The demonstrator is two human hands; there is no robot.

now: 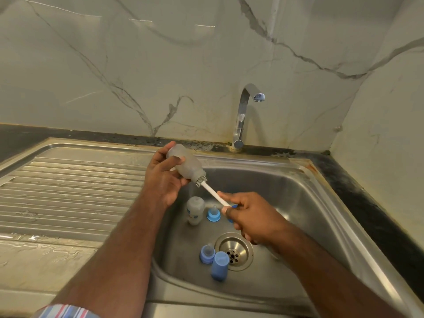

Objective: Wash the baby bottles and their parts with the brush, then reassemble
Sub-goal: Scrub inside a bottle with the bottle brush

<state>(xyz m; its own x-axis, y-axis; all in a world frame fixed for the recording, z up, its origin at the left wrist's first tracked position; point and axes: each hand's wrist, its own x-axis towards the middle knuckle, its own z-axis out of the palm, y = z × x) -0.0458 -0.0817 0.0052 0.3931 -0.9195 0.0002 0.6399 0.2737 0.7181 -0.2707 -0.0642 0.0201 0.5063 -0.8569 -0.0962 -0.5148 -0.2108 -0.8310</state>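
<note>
At centre frame my left hand (164, 177) grips a frosted baby bottle (184, 165), fingers and thumb wrapped round its body, mouth tilted toward lower right; my right hand (250, 216) pinches the white handle of the brush (212, 191) between thumb and curled fingers, its bristle head sitting right at the bottle's mouth, whether partly inside I cannot tell; below them, the steel sink (298, 203) holds the remaining parts: a second bottle (195, 210) lying on the basin floor, a blue ring with teat (213, 214) just beside it, another blue piece (232, 213) mostly hidden behind my right hand, and toward the lower middle a second ring with teat (207, 253) touching a blue cap (219, 266), both next to the drain (234, 251); the ribbed drainboard (68, 187) at left glistens wet; a chrome tap (245, 113) rises at the basin's back edge, no water running; veined marble-look panels (137, 65) line the wall and right corner, above a dark speckled countertop (367, 203).
</note>
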